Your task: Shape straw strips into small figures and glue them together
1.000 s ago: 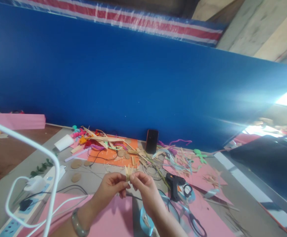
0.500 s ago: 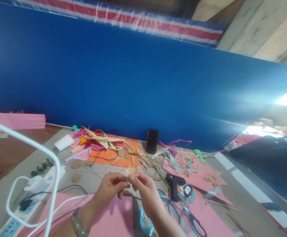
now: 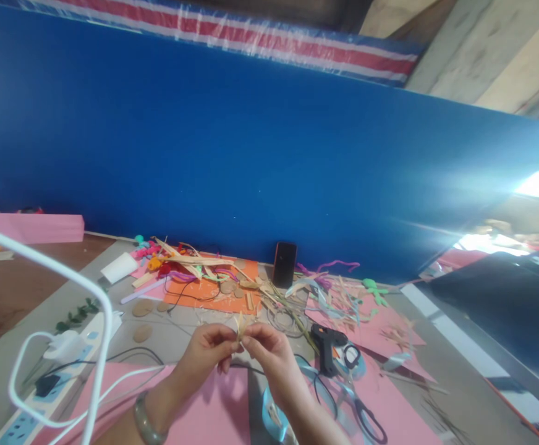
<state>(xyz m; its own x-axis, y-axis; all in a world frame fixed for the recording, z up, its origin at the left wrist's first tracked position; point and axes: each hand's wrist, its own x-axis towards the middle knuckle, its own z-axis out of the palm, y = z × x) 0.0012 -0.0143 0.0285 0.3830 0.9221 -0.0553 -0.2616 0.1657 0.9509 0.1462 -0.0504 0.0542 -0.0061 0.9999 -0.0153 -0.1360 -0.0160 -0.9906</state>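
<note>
My left hand [image 3: 211, 351] and my right hand [image 3: 269, 351] meet near the middle of the view, above a sheet of pink paper [image 3: 218, 408]. Between their fingertips is a small pale straw-coloured strip [image 3: 240, 322], its thin ends sticking up. Both hands are closed in a pinch on it, and its lower part is hidden by the fingers. A blue tape roll [image 3: 269, 415] lies beside my right wrist. Right of that hand are a black glue gun [image 3: 327, 346] and scissors with dark handles [image 3: 369, 423].
A white power strip [image 3: 21, 423] with cords lies at left, and a white cable [image 3: 105, 334] arches in front. Orange paper [image 3: 190, 296] bears straw strips and pipe cleaners. A dark phone [image 3: 285, 264] leans on the blue partition [image 3: 251, 136]. Wooden discs [image 3: 142, 334] lie left.
The fingers of my right hand have shifted slightly on the strip, and its upper ends have moved a little left. The view has shifted very slightly.
</note>
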